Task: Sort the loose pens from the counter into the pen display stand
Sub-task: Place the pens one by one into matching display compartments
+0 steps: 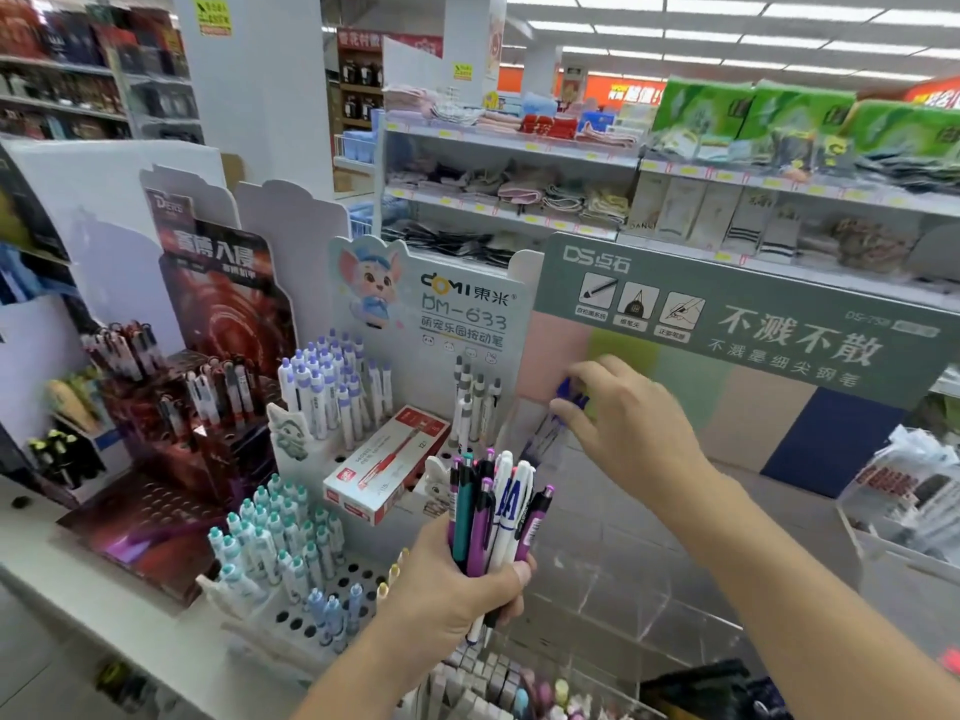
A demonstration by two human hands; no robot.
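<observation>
My left hand (pixel 457 584) grips a bundle of several loose pens (pixel 493 511), purple, teal and white, held upright in front of the white pen display stand (pixel 311 631). Higher and further right, my right hand (pixel 623 423) pinches a single blue-and-white pen (pixel 550 428), blurred by motion, near the stand's right edge. The stand has rows of holes, partly filled with white pens with purple caps (pixel 332 387) at the back and teal-capped pens (pixel 270 537) at the front. A mouse cartoon backboard (pixel 457 309) rises behind it.
A red pen box (pixel 384 465) lies across the white stand. A dark red display (pixel 208 397) with black pens stands to the left. A green-headed display board (pixel 727 356) stands to the right over a clear acrylic tray. Store shelves fill the background.
</observation>
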